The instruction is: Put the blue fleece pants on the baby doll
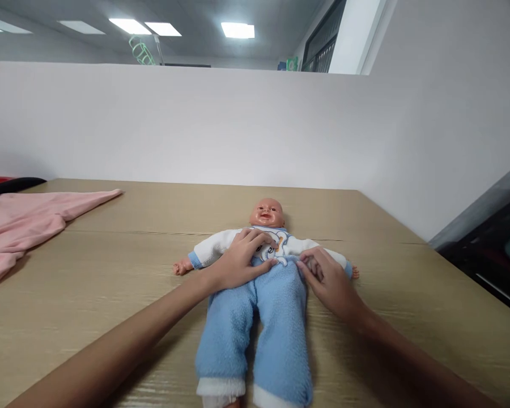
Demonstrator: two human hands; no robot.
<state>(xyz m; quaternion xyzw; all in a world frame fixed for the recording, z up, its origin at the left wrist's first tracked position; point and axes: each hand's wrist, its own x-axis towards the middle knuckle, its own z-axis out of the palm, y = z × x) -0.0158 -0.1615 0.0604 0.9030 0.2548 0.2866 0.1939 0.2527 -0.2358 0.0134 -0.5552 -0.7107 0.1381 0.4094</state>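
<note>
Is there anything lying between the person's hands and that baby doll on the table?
Nothing visible does. The left hand already rests flat on the doll at its chest and waist, and the right hand touches its waistband at the other side. The pink cloth lies far off to the left on the table.

- A wooden table (110, 272), light and grained, fills the lower half of the view.
- A pink cloth (21, 224) lies crumpled on the table at nine o'clock, reaching the left edge.
- A red and black object (4, 184) sits just behind the cloth.
- A white partition wall (195, 122) stands behind the table at twelve o'clock.
- Ceiling lights (237, 29) glow above it.
- A dark cabinet (493, 249) stands at three o'clock.
</note>
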